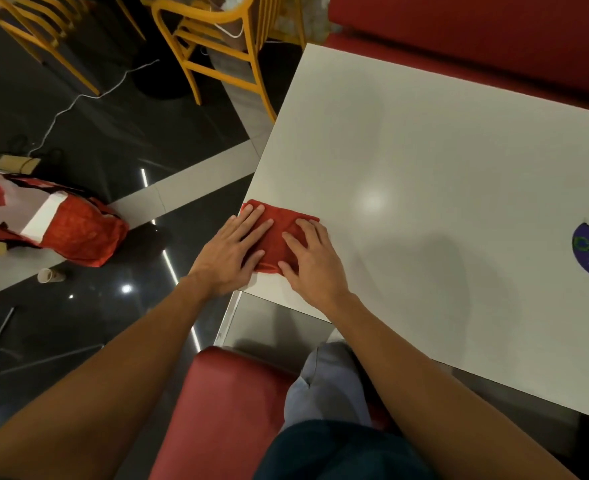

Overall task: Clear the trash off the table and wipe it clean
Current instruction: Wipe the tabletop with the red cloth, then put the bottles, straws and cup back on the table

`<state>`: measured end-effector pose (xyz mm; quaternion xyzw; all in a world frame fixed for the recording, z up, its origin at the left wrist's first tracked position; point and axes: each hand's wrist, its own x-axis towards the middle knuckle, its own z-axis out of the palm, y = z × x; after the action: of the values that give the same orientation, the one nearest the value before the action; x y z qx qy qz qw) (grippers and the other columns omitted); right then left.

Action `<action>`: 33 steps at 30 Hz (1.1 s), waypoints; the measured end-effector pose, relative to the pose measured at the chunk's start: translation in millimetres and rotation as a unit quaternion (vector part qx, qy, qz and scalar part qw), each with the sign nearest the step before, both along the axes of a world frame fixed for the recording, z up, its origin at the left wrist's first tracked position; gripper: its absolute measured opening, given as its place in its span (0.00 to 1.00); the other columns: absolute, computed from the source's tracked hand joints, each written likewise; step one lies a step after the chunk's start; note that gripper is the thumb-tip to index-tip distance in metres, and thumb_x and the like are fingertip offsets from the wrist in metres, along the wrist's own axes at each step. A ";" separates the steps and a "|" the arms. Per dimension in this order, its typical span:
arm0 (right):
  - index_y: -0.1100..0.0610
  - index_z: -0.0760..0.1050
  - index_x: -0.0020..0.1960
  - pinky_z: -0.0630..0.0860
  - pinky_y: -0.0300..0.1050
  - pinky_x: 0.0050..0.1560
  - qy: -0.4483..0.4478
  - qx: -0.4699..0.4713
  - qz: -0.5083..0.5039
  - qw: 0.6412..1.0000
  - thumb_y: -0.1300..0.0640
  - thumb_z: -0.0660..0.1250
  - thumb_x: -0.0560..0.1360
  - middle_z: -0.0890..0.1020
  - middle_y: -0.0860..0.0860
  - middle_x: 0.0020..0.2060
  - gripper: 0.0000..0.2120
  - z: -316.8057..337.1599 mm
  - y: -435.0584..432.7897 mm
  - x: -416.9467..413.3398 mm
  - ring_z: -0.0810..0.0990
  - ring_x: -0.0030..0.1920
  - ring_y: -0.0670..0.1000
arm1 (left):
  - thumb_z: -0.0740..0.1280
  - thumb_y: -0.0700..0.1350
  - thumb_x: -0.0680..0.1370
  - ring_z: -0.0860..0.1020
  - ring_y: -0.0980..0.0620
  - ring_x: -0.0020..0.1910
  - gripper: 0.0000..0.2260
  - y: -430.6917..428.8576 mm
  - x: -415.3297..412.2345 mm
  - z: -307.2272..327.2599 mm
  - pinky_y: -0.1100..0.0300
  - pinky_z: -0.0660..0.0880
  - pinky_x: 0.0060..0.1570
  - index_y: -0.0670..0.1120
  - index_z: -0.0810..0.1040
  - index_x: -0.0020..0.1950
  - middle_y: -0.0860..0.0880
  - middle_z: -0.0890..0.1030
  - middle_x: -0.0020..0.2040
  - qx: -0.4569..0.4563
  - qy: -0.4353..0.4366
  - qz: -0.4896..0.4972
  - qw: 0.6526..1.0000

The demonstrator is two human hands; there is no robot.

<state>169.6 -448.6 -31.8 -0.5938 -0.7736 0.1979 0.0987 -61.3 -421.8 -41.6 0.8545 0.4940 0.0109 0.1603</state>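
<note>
Both hands (232,249) (312,258) flat on red cloth (279,233), table (424,168) corner

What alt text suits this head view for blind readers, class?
The left hand and right hand press flat on a folded red cloth at the corner of a white rectangular table; a red-and-white bag lies on the floor.

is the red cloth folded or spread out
Folded: the red cloth is a small neat rectangle at the table corner, left hand and right hand flat on it.
</note>
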 end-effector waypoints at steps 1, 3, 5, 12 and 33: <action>0.52 0.72 0.77 0.71 0.59 0.75 -0.003 -0.001 -0.001 1.000 0.41 0.69 0.80 0.68 0.56 0.77 0.29 0.2 0.0 -1.4 0.63 0.78 0.60 | 0.53 0.59 0.86 0.44 0.49 0.85 0.29 0.3 -0.7 1.0 0.41 0.50 0.83 0.52 0.53 0.86 0.49 0.48 0.86 -0.001 0.000 0.003 1.000; 0.52 0.71 0.77 0.70 0.59 0.76 -0.002 -0.003 -0.001 1.000 0.41 0.69 0.80 0.68 0.56 0.77 0.30 0.6 0.1 -0.6 0.64 0.78 0.60 | 0.55 0.59 0.85 0.47 0.48 0.85 0.29 0.9 2.4 4.2 0.41 0.49 0.83 0.51 0.57 0.85 0.48 0.53 0.86 0.008 0.002 0.018 1.000; 0.53 0.71 0.77 0.70 0.59 0.76 0.010 0.002 -0.001 1.000 0.42 0.69 0.79 0.70 0.55 0.76 0.30 1.0 -0.8 4.4 0.66 0.77 0.59 | 0.58 0.58 0.83 0.56 0.45 0.84 0.28 1.4 10.0 8.6 0.40 0.51 0.82 0.50 0.65 0.82 0.46 0.61 0.84 0.031 -0.010 0.036 0.999; 0.53 0.73 0.75 0.71 0.55 0.73 0.051 0.016 -0.047 0.997 0.43 0.66 0.81 0.74 0.53 0.73 0.26 2.1 -10.7 41.0 0.69 0.73 0.55 | 0.63 0.54 0.82 0.73 0.45 0.70 0.20 8.9 52.2 19.9 0.43 0.67 0.75 0.46 0.75 0.72 0.47 0.75 0.71 0.050 -0.090 0.053 0.993; 0.54 0.74 0.74 0.73 0.46 0.68 0.212 0.009 -0.418 0.883 0.54 0.67 0.82 0.78 0.51 0.66 0.21 29.9 -138.0 296.5 0.73 0.66 0.51 | 0.63 0.47 0.82 0.79 0.50 0.52 0.13 -3.6 386.0 52.2 0.51 0.75 0.57 0.48 0.79 0.64 0.52 0.82 0.55 -0.089 -0.151 -0.227 0.958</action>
<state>466.1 -586.6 -1.9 -0.8053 -0.4155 0.2525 0.3392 324.8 -425.4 10.6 0.9148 0.2564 0.0593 0.3063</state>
